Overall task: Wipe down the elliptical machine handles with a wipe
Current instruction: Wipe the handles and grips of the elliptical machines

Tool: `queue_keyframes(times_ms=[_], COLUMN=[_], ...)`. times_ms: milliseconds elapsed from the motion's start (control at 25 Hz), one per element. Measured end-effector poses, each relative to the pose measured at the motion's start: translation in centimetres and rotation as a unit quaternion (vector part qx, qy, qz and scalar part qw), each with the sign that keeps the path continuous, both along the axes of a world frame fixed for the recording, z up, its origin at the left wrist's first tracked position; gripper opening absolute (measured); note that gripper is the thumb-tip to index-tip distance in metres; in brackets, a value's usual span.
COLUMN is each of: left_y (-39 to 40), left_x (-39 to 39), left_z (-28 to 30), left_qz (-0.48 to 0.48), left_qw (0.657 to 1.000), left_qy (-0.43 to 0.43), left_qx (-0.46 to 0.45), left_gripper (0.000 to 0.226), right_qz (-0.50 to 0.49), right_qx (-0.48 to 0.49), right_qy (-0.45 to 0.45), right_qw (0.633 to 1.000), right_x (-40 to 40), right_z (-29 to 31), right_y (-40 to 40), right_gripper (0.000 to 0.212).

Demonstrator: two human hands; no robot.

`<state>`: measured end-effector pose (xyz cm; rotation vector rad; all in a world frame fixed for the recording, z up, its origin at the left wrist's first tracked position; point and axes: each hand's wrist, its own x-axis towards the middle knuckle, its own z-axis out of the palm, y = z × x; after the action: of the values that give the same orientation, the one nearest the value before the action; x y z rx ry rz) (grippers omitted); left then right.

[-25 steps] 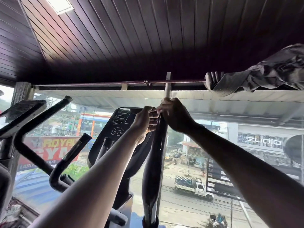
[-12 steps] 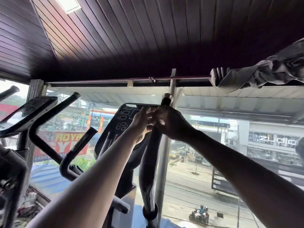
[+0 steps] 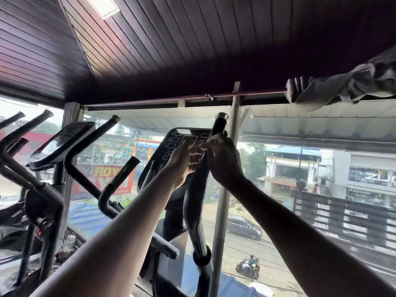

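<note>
The elliptical's right handle (image 3: 196,211) is a black curved bar rising to a metal-capped tip (image 3: 221,116). My right hand (image 3: 224,163) grips the bar a little below that tip. My left hand (image 3: 183,161) is raised against the bar's left side, its curled fingers meeting my right fingers. A thin pale strip, apparently the wipe (image 3: 206,144), shows between the two hands, and my left fingers pinch it. The rest of the wipe is hidden under my hands.
The console (image 3: 171,142) stands just behind my left hand. The left handle (image 3: 85,155) and a shorter grip (image 3: 120,179) rise further left, beside another machine (image 3: 42,189). A grey window post (image 3: 222,221) stands behind the handle, and a grey cloth (image 3: 342,88) hangs on the rail at upper right.
Both hands have slid down from the very top of the right handle, baring its capped tip. The view has also swung, showing more machines on the left.
</note>
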<state>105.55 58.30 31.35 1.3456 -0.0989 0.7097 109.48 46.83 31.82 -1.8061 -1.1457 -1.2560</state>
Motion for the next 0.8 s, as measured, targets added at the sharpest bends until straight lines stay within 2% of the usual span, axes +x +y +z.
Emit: queue_keyframes(times_ms=[80, 160, 200, 280, 320, 400, 520, 560, 680, 720, 800], left_y=[0.2, 0.7, 0.9, 1.6, 1.9, 2.6, 3.4, 3.4, 3.0, 2.9, 3.1], left_x=[-0.7, -1.1, -1.3, -1.8, -2.0, -2.3, -2.2, -2.2, -2.2, -2.3, -2.3], left_z=[0.0, -0.1, -0.2, -0.7, -1.0, -1.6, -2.9, -3.4, -5.1, -5.5, -6.2], left_qz=[-0.015, -0.036, -0.046, -0.072, -0.090, -0.123, -0.154, -0.161, -0.178, -0.184, -0.190], left_qw=[1.000, 0.999, 0.999, 0.997, 0.996, 0.992, 0.988, 0.987, 0.983, 0.982, 0.981], left_qy=[-0.010, -0.020, -0.017, -0.005, -0.006, -0.010, 0.000, 0.010, 0.031, 0.031, 0.032], left_qx=[-0.018, -0.018, -0.009, 0.006, 0.009, 0.003, -0.001, -0.001, -0.015, -0.024, -0.027], left_gripper=[0.032, 0.030, 0.031, 0.032, 0.032, 0.033, 0.034, 0.035, 0.034, 0.035, 0.038], right_qz=[0.009, 0.022, 0.000, -0.074, -0.100, -0.128, -0.111, -0.129, -0.193, -0.205, -0.184], right_qx=[-0.098, -0.184, -0.170, -0.067, -0.045, -0.099, -0.215, -0.202, -0.032, -0.034, -0.151], right_qy=[-0.083, -0.144, -0.127, -0.038, -0.013, -0.064, -0.153, -0.141, -0.042, -0.041, -0.100], right_qw=[0.992, 0.972, 0.977, 0.994, 0.994, 0.985, 0.958, 0.961, 0.980, 0.977, 0.966], right_x=[-2.0, -2.9, -2.5, -2.2, -2.4, -3.5, -5.9, -5.8, -5.7, -6.0, -7.7], right_z=[-2.9, -3.0, -1.6, 1.2, 1.4, -1.2, -4.8, -4.2, -2.5, -3.5, -7.2], right_y=[0.1, -1.1, -1.3, -0.4, 0.2, 1.2, 0.3, 0.1, 1.3, 1.9, 2.0], right_gripper=[0.020, 0.018, 0.017, 0.021, 0.023, 0.021, 0.022, 0.022, 0.023, 0.020, 0.011])
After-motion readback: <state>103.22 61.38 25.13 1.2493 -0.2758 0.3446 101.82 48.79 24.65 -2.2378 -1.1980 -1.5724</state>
